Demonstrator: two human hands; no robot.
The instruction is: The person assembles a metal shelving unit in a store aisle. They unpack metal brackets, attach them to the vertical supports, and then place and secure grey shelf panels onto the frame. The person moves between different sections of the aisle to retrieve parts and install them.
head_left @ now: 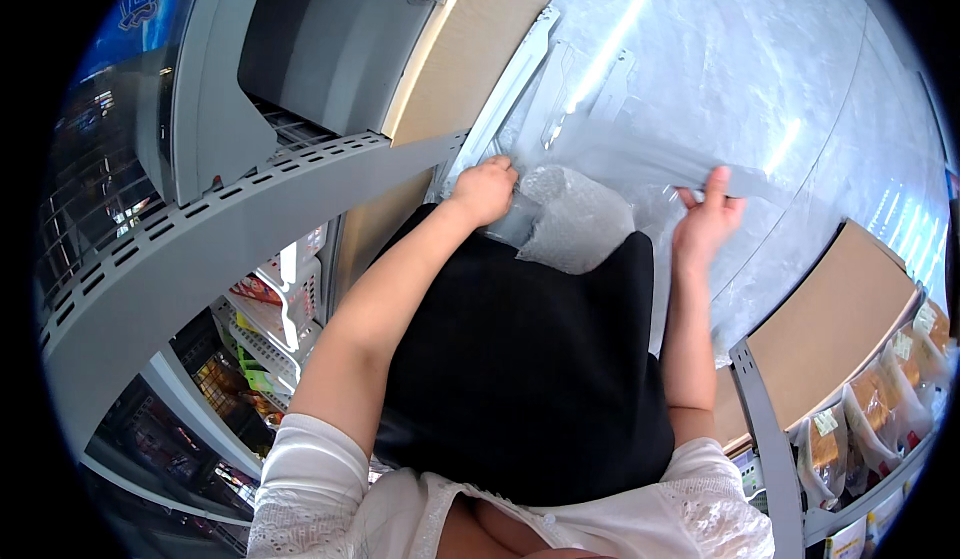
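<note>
We position our right hand (708,221) near the right end of a long, flat, grey, semi-glossy strip (650,164); the fingers close around its near edge and grasp it. The strip extends leftward over a grey tiled floor (740,69) with a glossy surface. We hold our left hand (484,192) with its fingers curled inward, just beside the left edge of a crumpled, translucent sheet of bubble wrap (578,221); we cannot tell what, if anything, it grips. The bubble wrap lies between our two hands, against our black cloth garment (525,379). Beyond the left hand, light-grey metal brackets (612,87) extend away from us. To our left stands a curved-looking, grey, slotted metal shelf rail (225,194). To our right, a flat brown cardboard panel (835,309) stands beside a row of clear plastic bags of brown food (825,456).
</note>
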